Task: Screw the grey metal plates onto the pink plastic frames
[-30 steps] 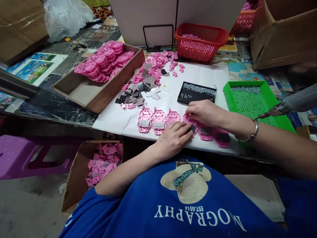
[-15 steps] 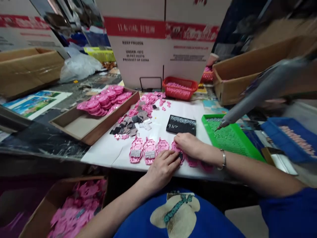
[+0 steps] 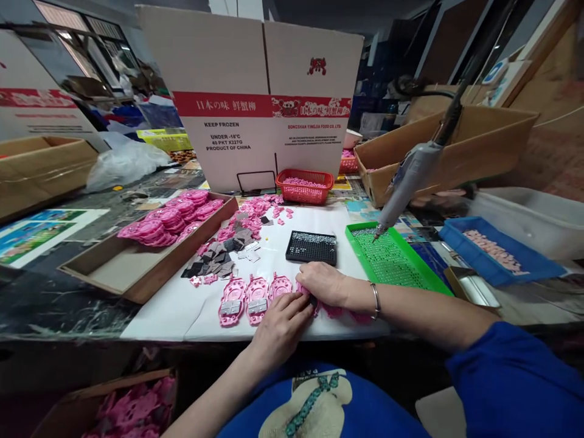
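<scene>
Pink plastic casings lie in a row along the front of the white sheet. Two at the left end, one of them this casing, carry grey plates. My left hand has its fingers bent over the fourth casing, whose dark plate shows between the hands. From above, my right hand grips the same casing with its fingertips pressed together. Most of that casing is hidden under the fingers. My right wrist and forearm partly cover the casings farther right.
Behind the hands lies a black tray of screws. An electric screwdriver hangs above a green screw tray. Loose grey plates, a wooden tray of stacked casings and a red basket stand around.
The view has tilted up and turned slightly right, so the scene sits lower and farther left. Both hands stay at the same casing, with less of its dark plate showing.
</scene>
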`<state>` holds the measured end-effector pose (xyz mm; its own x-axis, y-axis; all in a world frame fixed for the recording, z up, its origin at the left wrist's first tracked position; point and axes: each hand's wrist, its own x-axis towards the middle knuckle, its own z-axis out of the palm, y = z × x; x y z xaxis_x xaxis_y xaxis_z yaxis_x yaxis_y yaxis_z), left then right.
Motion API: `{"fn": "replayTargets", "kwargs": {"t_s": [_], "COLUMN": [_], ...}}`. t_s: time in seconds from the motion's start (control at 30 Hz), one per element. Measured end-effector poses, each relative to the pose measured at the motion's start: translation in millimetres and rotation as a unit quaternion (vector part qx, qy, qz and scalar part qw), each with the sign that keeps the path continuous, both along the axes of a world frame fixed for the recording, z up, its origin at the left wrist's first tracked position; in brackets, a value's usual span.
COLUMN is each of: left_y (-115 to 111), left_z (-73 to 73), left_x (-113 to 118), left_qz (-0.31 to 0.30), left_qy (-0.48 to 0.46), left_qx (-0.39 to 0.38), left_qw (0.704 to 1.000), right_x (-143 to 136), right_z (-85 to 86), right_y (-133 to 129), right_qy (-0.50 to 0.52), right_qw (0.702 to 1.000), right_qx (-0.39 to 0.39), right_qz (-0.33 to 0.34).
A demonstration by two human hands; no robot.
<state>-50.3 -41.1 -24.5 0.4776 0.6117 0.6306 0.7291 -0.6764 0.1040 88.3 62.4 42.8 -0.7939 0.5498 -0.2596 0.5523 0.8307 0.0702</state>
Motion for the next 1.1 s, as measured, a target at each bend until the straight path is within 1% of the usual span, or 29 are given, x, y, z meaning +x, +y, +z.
{"fn": "replayTargets", "kwargs": {"t_s": [0.13,0.27,0.33,0.47,0.57,0.63,0.8,0.97,1.1], "left_y": [-0.3,-0.5,-0.5,-0.7,-0.5,-0.4,-0.9,-1.4,-1.9], "left_z": [2.0,3.8,3.6,0.6,-2.3,-3.1,-2.3,-4.0,-5.6], "left_x": [0.9,1.8,2.2,2.1,1.1,0.5,0.3,-0.7,-1.5], "left_qz": [0.0,-0.003,-0.002,-0.009,-0.007,-0.003,-0.002,-0.003,-0.006], "left_qy": [-0.001,-0.007,-0.016,-0.021,-0.02,-0.019,-0.014,-0.003,0.001], "left_qx": [0.005,-0.002,-0.006,-0.014,-0.022,-0.024,-0.026,-0.034,-0.065], "left_qw": [1.0,1.0,1.0,1.0,1.0,1.0,1.0,0.999,0.998], "right_x": [3.3,7.2,10.9,18.2,19.3,17.8,8.9,0.4,-3.3], "right_z": [0.8,2.7,7.4,18.4,19.1,16.5,11.0,10.7,11.1], "right_y": [0.2,5.0,9.3,24.4,38.1,43.6,45.1,45.9,46.6], "right_qy": [0.018,0.087,0.131,0.203,0.208,0.201,0.183,0.13,0.097], "right_qw": [0.999,0.994,0.986,0.963,0.948,0.945,0.955,0.973,0.982], "right_qx": [-0.032,-0.058,-0.082,-0.142,-0.2,-0.215,-0.181,-0.139,-0.115], "right_qz": [-0.019,-0.041,-0.056,-0.108,-0.133,-0.143,-0.145,-0.128,-0.117]}}
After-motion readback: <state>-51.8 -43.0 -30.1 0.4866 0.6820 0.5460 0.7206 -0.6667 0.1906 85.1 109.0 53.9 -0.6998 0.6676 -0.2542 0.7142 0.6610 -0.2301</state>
